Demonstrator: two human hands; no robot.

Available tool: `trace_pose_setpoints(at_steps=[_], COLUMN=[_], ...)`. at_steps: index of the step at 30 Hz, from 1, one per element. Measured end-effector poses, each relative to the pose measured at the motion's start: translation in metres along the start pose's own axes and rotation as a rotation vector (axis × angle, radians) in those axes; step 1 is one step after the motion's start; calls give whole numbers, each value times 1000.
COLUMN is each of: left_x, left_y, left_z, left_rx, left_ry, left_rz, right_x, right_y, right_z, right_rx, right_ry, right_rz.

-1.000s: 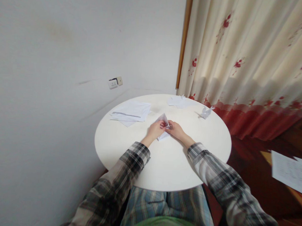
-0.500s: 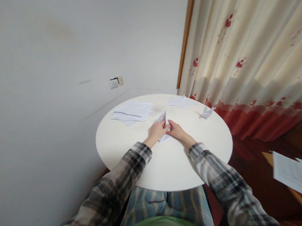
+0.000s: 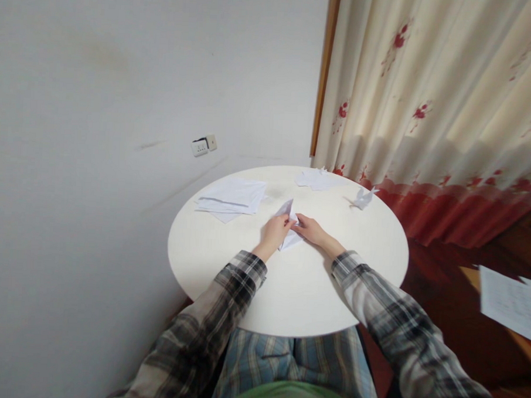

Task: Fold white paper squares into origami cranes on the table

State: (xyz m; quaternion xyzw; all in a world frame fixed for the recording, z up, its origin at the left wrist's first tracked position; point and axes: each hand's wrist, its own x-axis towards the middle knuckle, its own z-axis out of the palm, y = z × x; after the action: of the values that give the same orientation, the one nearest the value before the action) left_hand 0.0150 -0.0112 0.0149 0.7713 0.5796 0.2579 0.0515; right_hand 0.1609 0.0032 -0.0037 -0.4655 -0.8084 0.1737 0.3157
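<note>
A folded white paper piece (image 3: 288, 210) lies at the middle of the round white table (image 3: 288, 288), its pointed tip sticking up and away from me. My left hand (image 3: 276, 230) pinches its left side. My right hand (image 3: 309, 228) presses and grips its right side, fingertips meeting the left hand's over the fold. Both forearms in plaid sleeves rest over the table's near half. The lower part of the paper shows between my wrists; the rest is hidden under my fingers.
A stack of white sheets (image 3: 233, 196) lies at the table's far left. More folded paper (image 3: 315, 178) sits at the far edge, and a small folded paper figure (image 3: 363, 197) at the far right. A curtain (image 3: 432, 112) hangs right; a wall socket (image 3: 203, 144) is behind.
My hands stayed at the same spot. The paper's raised tip tilted a little between the frames as my fingers worked the fold.
</note>
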Motion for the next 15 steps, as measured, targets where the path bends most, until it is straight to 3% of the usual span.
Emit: trace_pose_setpoints(at_steps=[15], left_x=[2], left_y=[-1], left_z=[6], left_rx=[-8], left_ry=[33], left_rz=[-90], right_x=[1], right_y=[2], right_z=[-1], right_rx=[-111], right_ry=[-9], right_rz=[11])
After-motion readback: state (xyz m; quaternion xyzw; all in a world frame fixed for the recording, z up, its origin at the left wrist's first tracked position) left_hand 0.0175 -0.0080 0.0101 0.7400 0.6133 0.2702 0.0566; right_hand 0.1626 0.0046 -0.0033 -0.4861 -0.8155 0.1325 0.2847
